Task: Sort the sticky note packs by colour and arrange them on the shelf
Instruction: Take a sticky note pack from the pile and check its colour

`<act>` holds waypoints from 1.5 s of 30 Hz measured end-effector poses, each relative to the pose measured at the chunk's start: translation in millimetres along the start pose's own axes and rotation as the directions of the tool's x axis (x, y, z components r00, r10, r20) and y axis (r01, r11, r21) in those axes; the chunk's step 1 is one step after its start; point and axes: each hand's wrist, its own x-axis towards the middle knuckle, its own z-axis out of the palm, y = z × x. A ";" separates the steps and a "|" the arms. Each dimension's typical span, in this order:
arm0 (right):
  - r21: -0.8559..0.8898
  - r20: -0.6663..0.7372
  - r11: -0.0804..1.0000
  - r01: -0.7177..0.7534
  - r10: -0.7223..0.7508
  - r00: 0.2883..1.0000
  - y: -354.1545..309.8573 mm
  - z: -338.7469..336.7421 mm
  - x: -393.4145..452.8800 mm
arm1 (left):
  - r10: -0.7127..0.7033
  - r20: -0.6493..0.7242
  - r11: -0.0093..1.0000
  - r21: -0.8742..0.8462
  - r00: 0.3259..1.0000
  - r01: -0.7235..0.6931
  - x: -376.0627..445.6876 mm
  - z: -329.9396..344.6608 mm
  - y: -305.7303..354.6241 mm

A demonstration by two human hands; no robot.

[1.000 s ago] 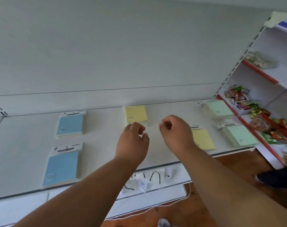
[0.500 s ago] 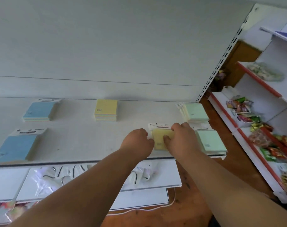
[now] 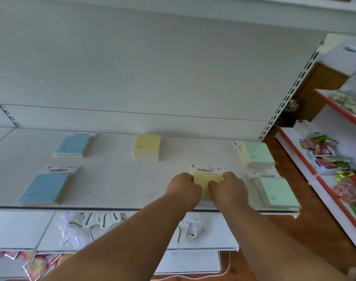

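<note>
A white shelf (image 3: 116, 179) carries sticky note packs in three colours. Two blue packs lie on the left, one at the back (image 3: 73, 146) and one at the front (image 3: 45, 187). A yellow stack (image 3: 147, 146) sits at the back middle. Two green stacks are on the right, back (image 3: 257, 153) and front (image 3: 277, 191). My left hand (image 3: 183, 189) and my right hand (image 3: 228, 188) grip the two sides of a yellow pack (image 3: 206, 179) with a white header card, near the shelf's front edge.
A lower shelf (image 3: 213, 240) holds clear bags of hooks (image 3: 87, 224). A red-edged shelving unit (image 3: 325, 187) with snack packets (image 3: 323, 151) stands to the right. Wooden floor shows between the units. Coloured packets (image 3: 39, 264) lie at bottom left.
Both hands went from the shelf's middle to the yellow pack at the front right and took hold of it. The view has swung to the right and come closer.
</note>
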 end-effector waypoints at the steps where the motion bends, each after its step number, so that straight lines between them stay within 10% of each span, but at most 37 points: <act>1: 0.065 0.017 0.998 -0.018 0.017 1.000 -5.1 2.7 -3.9 | 0.001 0.013 1.000 -0.005 1.000 -0.001 1.0 -4.2 -2.4; 8: 0.454 0.162 0.889 -0.067 -0.008 0.987 -54.6 43.2 -50.5 | -0.063 -0.134 0.997 -0.059 0.989 0.055 -1.3 -75.7 -57.2; 16: 0.735 0.226 0.670 -0.105 -0.096 0.969 -107.9 67.3 -79.6 | 0.227 -0.270 0.959 -0.102 0.936 -0.263 -12.4 -123.3 -110.7; 30: 0.421 -0.107 0.813 0.402 -0.396 0.912 -87.5 91.8 -113.6 | 0.392 -0.439 0.913 0.080 0.808 -0.399 -26.7 -115.8 -142.5; 45: 0.292 -0.121 0.846 0.446 -0.430 0.895 -74.6 95.6 -105.2 | 0.332 -0.462 0.943 0.180 0.823 -0.279 -36.9 -101.8 -134.6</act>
